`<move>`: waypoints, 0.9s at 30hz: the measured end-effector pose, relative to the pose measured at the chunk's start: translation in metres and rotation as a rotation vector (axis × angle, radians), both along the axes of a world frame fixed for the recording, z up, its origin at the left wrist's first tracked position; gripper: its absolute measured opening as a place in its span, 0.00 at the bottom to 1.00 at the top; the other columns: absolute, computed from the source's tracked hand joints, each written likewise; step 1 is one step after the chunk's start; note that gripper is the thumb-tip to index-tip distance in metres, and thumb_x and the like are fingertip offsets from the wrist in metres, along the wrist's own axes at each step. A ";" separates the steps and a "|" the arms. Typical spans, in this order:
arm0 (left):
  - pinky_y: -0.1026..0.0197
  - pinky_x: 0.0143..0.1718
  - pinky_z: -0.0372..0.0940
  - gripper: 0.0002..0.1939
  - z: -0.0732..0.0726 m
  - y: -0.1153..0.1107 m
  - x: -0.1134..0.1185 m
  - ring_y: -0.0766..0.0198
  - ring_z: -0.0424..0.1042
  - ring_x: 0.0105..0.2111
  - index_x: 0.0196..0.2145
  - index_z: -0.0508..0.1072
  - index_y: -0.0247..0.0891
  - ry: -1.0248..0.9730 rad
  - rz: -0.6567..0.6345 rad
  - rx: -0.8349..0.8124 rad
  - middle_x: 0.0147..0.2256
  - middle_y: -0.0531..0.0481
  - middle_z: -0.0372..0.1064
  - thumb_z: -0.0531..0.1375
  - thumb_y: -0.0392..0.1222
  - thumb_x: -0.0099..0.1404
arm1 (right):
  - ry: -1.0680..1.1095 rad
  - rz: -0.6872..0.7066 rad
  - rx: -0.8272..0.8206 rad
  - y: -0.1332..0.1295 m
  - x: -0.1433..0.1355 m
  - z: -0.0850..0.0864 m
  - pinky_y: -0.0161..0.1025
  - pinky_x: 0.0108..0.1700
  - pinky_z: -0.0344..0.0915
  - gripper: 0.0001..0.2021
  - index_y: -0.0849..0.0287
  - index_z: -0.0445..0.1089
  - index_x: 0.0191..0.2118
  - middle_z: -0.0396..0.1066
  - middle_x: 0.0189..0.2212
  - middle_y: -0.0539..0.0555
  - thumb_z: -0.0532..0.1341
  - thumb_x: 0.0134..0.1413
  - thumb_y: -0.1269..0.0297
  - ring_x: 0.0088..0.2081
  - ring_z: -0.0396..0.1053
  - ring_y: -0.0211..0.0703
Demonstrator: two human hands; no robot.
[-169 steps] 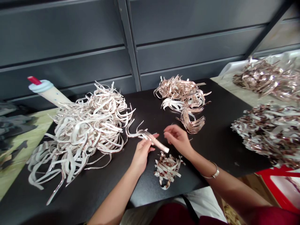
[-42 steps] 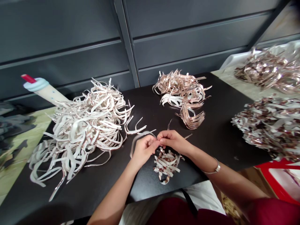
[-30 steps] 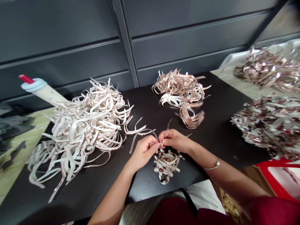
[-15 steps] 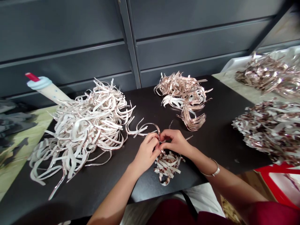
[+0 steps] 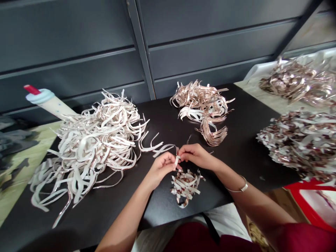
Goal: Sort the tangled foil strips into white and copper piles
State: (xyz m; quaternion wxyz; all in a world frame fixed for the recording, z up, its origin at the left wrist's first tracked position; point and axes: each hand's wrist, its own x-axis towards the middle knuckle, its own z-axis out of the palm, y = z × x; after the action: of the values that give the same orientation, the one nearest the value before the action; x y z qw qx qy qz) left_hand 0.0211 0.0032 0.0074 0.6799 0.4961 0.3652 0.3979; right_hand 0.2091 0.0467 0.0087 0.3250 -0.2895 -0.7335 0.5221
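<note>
Right then, a thin foil strip (image 5: 177, 162) was btwn my hands, just above the near-middle of the black tabletop (image 5: 244, 157). My L hand (image 5: 159, 169) had thumb & forefinger clamped on its pale part; my R hand (image 5: 196, 156) had its fingertips pinched tog. at the upper end, near-touching the L ones. A loose length of ribbon (image 5: 168, 147) trailed off L, past my knuckles. Just below my fingers, on the tabletop, sat a small curly clump (image 5: 185, 183), white & copper. Off L was a big white ribbon pile (image 5: 102, 140), w/ a pale cylinder (image 5: 56, 106) leaning behind it, light-blue top & red stick (image 5: 32, 89). Beyond my R hand: a copper bundle (image 5: 201, 96). Far R: a big crinkly heap (image 5: 301, 143), w/ shiny foil (image 5: 299, 82) behind it. Grey panels (image 5: 86, 38) stood at the back.
</note>
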 end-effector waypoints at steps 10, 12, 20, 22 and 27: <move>0.70 0.26 0.62 0.23 -0.007 -0.001 0.003 0.74 0.67 0.24 0.42 0.67 0.38 -0.187 0.025 -0.320 0.32 0.54 0.67 0.69 0.34 0.49 | -0.099 -0.014 0.476 -0.010 -0.008 0.004 0.33 0.34 0.62 0.09 0.61 0.70 0.32 0.66 0.26 0.52 0.55 0.61 0.69 0.30 0.64 0.37; 0.70 0.26 0.63 0.21 -0.007 0.000 0.004 0.74 0.68 0.24 0.37 0.66 0.37 -0.143 0.088 -0.281 0.31 0.56 0.67 0.69 0.34 0.47 | -0.130 -0.046 0.533 -0.010 -0.008 0.001 0.34 0.33 0.62 0.08 0.62 0.71 0.35 0.66 0.27 0.53 0.54 0.61 0.69 0.30 0.63 0.38; 0.67 0.23 0.61 0.22 -0.007 0.004 0.000 0.69 0.70 0.21 0.35 0.65 0.34 0.004 0.139 -0.226 0.28 0.54 0.67 0.70 0.38 0.44 | -0.205 0.005 0.688 -0.006 -0.003 -0.003 0.37 0.32 0.61 0.16 0.61 0.68 0.50 0.60 0.27 0.54 0.48 0.64 0.72 0.30 0.58 0.41; 0.67 0.23 0.61 0.21 -0.005 0.005 -0.003 0.69 0.70 0.21 0.35 0.66 0.34 0.013 0.092 -0.232 0.27 0.55 0.67 0.70 0.38 0.45 | -0.182 0.035 0.661 -0.004 0.000 0.000 0.36 0.32 0.61 0.17 0.60 0.70 0.48 0.59 0.27 0.53 0.47 0.64 0.73 0.30 0.58 0.41; 0.68 0.27 0.63 0.20 -0.002 0.005 -0.007 0.64 0.75 0.28 0.35 0.66 0.34 -0.018 0.016 -0.243 0.27 0.54 0.67 0.70 0.36 0.46 | -0.130 0.044 0.583 -0.003 0.001 0.001 0.37 0.35 0.63 0.16 0.56 0.70 0.48 0.61 0.29 0.53 0.49 0.63 0.72 0.33 0.61 0.39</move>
State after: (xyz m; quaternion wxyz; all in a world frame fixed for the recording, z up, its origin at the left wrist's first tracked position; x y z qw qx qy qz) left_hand 0.0143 0.0085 0.0057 0.7350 0.4036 0.4083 0.3608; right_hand 0.2101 0.0435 0.0099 0.3353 -0.2010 -0.8779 0.2765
